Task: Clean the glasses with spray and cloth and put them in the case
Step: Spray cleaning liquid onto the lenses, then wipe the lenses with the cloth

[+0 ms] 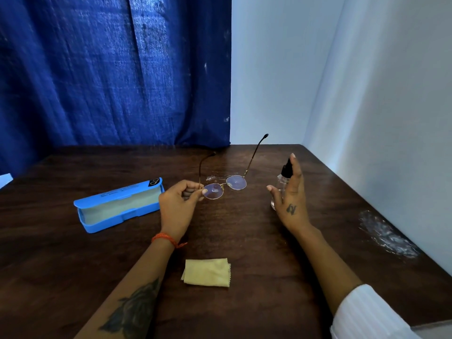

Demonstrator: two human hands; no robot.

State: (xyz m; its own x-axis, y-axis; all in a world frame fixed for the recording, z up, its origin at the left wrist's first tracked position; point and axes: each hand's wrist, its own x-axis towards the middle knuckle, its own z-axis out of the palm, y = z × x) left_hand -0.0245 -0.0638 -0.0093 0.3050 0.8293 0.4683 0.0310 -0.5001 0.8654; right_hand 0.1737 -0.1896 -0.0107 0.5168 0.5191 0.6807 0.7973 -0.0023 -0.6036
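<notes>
The left hand [179, 204] is pinching the glasses [225, 187] by one lens edge above the table [269, 253], lenses facing the spray bottle [281, 184] the right hand [289, 199] is gripping just beside them.

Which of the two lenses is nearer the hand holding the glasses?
The left lens, beside the left hand pinching the frame; the other lens sits farther right.

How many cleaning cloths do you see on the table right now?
1: a folded yellow cloth lying on the table near the front edge, between the two forearms. None visible elsewhere.
</notes>
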